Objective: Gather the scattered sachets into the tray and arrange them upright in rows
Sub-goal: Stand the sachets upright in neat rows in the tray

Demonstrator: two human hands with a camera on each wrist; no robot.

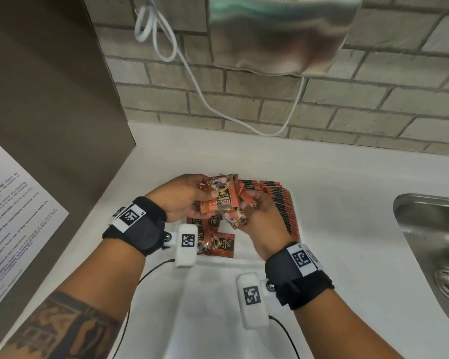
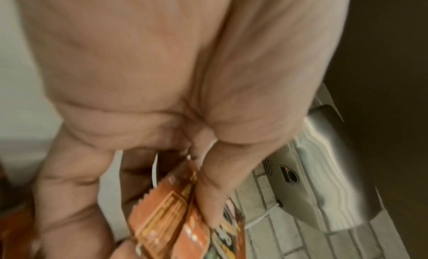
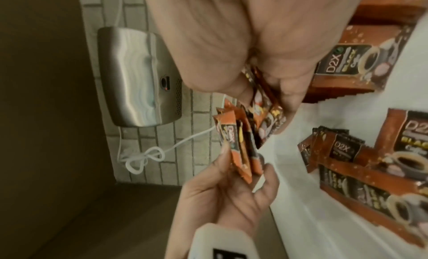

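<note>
My left hand [image 1: 205, 193] grips a stack of orange coffee sachets [image 1: 222, 199] above the white tray [image 1: 246, 246]. In the left wrist view the thumb [image 2: 213, 199] presses on that stack [image 2: 162, 217]. My right hand [image 1: 254, 204] meets it from the right and pinches a few more sachets [image 3: 261, 107], touching the left hand's stack [image 3: 241, 153]. A row of upright sachets [image 1: 283, 203] fills the tray's right side. Several loose sachets [image 1: 218, 242] lie flat in the tray under my hands, and the right wrist view shows these flat sachets [image 3: 370, 171] too.
A steel sink [image 1: 430, 242] sits in the white counter at the right. A metal hand dryer [image 1: 283, 35] hangs on the brick wall with a white cord [image 1: 192, 73] looping down. A brown cabinet panel [image 1: 49, 99] with a paper notice [image 1: 11, 216] stands at the left.
</note>
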